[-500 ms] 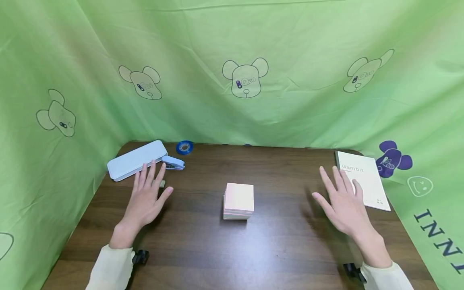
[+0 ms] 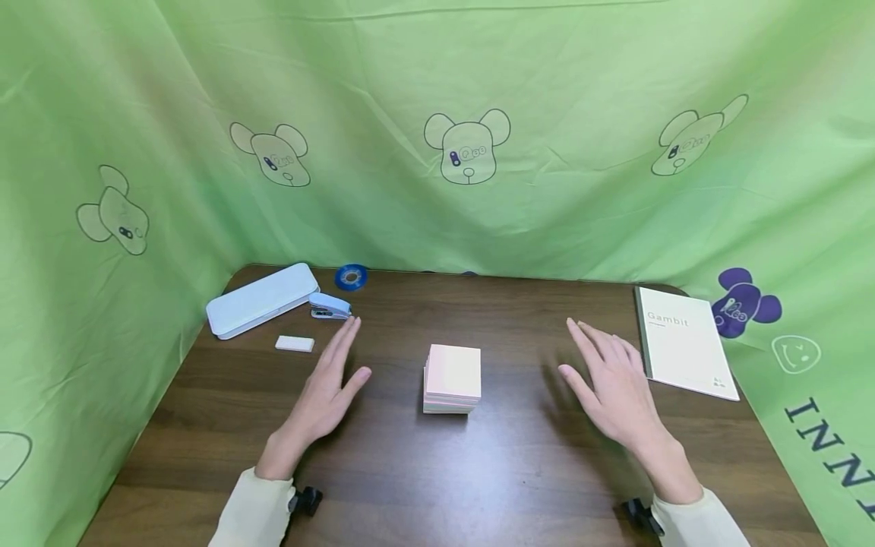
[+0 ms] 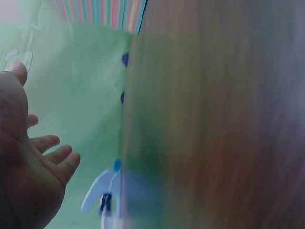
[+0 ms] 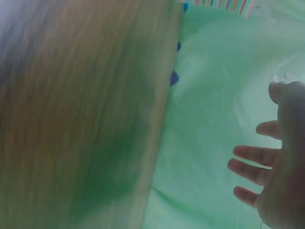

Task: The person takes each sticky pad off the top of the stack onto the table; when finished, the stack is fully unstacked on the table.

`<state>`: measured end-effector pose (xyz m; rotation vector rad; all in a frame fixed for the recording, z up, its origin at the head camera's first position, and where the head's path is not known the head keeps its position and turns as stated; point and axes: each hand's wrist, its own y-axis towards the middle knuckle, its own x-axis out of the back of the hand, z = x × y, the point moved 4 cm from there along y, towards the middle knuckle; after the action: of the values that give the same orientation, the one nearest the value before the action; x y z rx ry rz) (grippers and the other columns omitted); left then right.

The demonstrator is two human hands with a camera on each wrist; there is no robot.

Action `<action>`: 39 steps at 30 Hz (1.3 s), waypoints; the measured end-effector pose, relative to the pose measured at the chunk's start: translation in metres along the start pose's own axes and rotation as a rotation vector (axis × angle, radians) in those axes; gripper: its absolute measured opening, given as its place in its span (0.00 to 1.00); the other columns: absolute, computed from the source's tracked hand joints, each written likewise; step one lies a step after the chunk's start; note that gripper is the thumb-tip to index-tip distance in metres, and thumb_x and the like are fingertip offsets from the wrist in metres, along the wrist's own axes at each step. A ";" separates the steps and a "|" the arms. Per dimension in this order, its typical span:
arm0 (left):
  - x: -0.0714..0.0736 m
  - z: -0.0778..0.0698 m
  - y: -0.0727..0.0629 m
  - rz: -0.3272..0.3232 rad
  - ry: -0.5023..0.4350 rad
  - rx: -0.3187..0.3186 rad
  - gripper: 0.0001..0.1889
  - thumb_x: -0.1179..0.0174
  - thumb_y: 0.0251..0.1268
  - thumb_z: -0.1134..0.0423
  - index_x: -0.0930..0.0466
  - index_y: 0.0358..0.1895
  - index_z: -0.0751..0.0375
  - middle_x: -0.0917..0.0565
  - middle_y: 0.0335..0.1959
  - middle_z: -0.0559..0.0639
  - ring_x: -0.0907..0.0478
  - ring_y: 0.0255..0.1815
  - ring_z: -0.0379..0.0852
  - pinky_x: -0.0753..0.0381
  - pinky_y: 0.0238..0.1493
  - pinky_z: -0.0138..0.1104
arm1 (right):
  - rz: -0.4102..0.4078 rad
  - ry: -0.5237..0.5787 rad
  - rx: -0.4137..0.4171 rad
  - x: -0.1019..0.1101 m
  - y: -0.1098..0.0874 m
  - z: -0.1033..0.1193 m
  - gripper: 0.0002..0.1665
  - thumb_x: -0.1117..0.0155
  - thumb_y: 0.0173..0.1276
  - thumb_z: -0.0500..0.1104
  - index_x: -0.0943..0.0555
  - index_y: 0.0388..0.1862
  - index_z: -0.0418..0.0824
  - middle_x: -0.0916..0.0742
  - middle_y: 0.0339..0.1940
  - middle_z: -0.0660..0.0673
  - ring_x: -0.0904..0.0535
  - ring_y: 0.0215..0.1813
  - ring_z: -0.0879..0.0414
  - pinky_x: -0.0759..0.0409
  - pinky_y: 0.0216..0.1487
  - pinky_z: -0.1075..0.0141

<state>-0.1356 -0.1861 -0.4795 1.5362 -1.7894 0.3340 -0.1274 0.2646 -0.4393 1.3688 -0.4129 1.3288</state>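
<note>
A stack of sticky notes [image 2: 453,372], pale pink on top with several colours in its layers, sits mid-table between the two hands. To its left my left hand [image 2: 321,399] hovers with straight fingers and thumb apart, holding nothing. The fingertips appear near a light blue stapler [image 2: 330,306]. On the other side my right hand [image 2: 611,384] is held over the table, fingers extended, also holding nothing. Both wrist views show the hands with spread fingers; the stack's striped side [image 3: 102,13] enters the left wrist view at the top.
A light blue case [image 2: 263,301] lies at the back left, beside a roll of blue tape [image 2: 351,277]. In front of them is a white eraser-like block [image 2: 295,343]. A white booklet marked "Gambit" [image 2: 687,346] lies at the right. Green printed cloth [image 2: 383,213] surrounds the table.
Both hands have moved inward toward the sticky notes, the left one farther. The white block and the whole booklet cover now show clear of the hands. Nothing was taken hold of.
</note>
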 end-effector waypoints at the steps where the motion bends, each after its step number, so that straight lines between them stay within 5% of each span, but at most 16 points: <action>1: -0.004 -0.002 0.000 -0.003 -0.022 -0.004 0.43 0.39 0.84 0.62 0.51 0.93 0.51 0.47 0.93 0.57 0.49 0.91 0.63 0.43 0.82 0.68 | -0.008 0.009 0.005 -0.001 0.000 0.003 0.40 0.39 0.85 0.54 0.33 0.89 0.42 0.21 0.77 0.32 0.26 0.74 0.30 0.37 0.74 0.31; 10: -0.036 -0.019 -0.004 0.049 -0.237 0.002 0.44 0.32 0.80 0.64 0.45 0.92 0.51 0.38 0.89 0.60 0.37 0.86 0.64 0.33 0.80 0.63 | -0.042 0.109 0.049 -0.016 0.002 0.028 0.38 0.35 0.82 0.48 0.28 0.86 0.39 0.17 0.74 0.35 0.23 0.72 0.32 0.33 0.71 0.34; 18: -0.058 -0.025 -0.003 0.039 -0.410 -0.053 0.49 0.23 0.68 0.71 0.40 0.89 0.56 0.29 0.81 0.65 0.29 0.77 0.62 0.16 0.65 0.45 | -0.041 0.193 0.072 -0.025 0.009 0.053 0.39 0.31 0.78 0.46 0.26 0.85 0.42 0.16 0.73 0.38 0.20 0.70 0.37 0.27 0.66 0.40; 23: -0.073 -0.025 -0.003 0.081 -0.400 -0.010 0.55 0.15 0.60 0.63 0.39 0.88 0.61 0.28 0.80 0.60 0.26 0.72 0.58 0.17 0.58 0.40 | -0.005 0.228 0.064 -0.029 0.014 0.068 0.39 0.30 0.77 0.47 0.26 0.84 0.43 0.15 0.71 0.39 0.19 0.69 0.40 0.23 0.64 0.42; 29: -0.085 -0.029 -0.002 0.092 -0.312 -0.001 0.57 0.11 0.55 0.56 0.35 0.87 0.53 0.24 0.74 0.52 0.22 0.64 0.50 0.20 0.53 0.36 | 0.045 0.310 0.051 -0.033 0.020 0.083 0.40 0.27 0.76 0.47 0.25 0.84 0.46 0.13 0.65 0.45 0.15 0.64 0.47 0.16 0.60 0.43; 39: -0.092 -0.030 0.000 0.058 -0.262 -0.037 0.54 0.10 0.51 0.61 0.29 0.83 0.55 0.22 0.70 0.50 0.19 0.59 0.48 0.21 0.49 0.34 | 0.129 0.481 -0.004 -0.043 0.029 0.098 0.42 0.16 0.67 0.48 0.19 0.79 0.44 0.18 0.47 0.55 0.23 0.44 0.61 0.22 0.43 0.64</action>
<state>-0.1245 -0.0990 -0.5209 1.5621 -2.0325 0.1295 -0.1200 0.1536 -0.4369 0.9860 -0.1767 1.7041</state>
